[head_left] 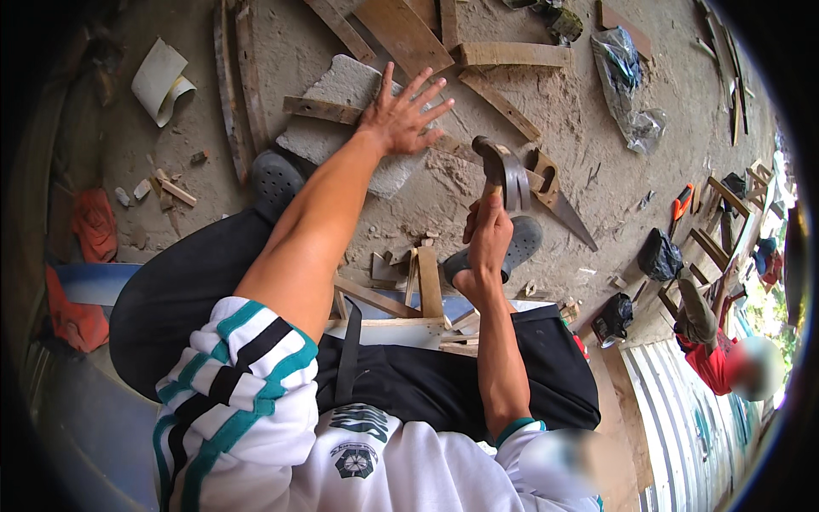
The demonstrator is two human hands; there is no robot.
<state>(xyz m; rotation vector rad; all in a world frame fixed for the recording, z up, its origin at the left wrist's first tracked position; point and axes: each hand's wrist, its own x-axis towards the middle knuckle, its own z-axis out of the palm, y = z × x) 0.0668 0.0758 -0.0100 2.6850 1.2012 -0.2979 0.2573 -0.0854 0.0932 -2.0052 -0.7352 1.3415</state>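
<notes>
My left hand [399,118] is open, fingers spread wide, over a narrow wooden strip [322,110]. That strip crosses a rough grey concrete slab [341,84] on the ground and reappears right of the hand. Whether my palm presses on the wood cannot be made out. My right hand [488,237] is wrapped round the handle of a claw hammer [512,177]. The hammer's head is raised near the strip's right end. Just beyond it lies a handsaw [567,215] with a wooden grip, partly behind the hammer.
Wooden boards [405,38] lie at the far side, with long strips [235,90] at left. A plastic bag [621,81] lies far right. Wood offcuts [429,282] sit between my feet in dark clogs [520,246]. Another person [712,363] in red is at right.
</notes>
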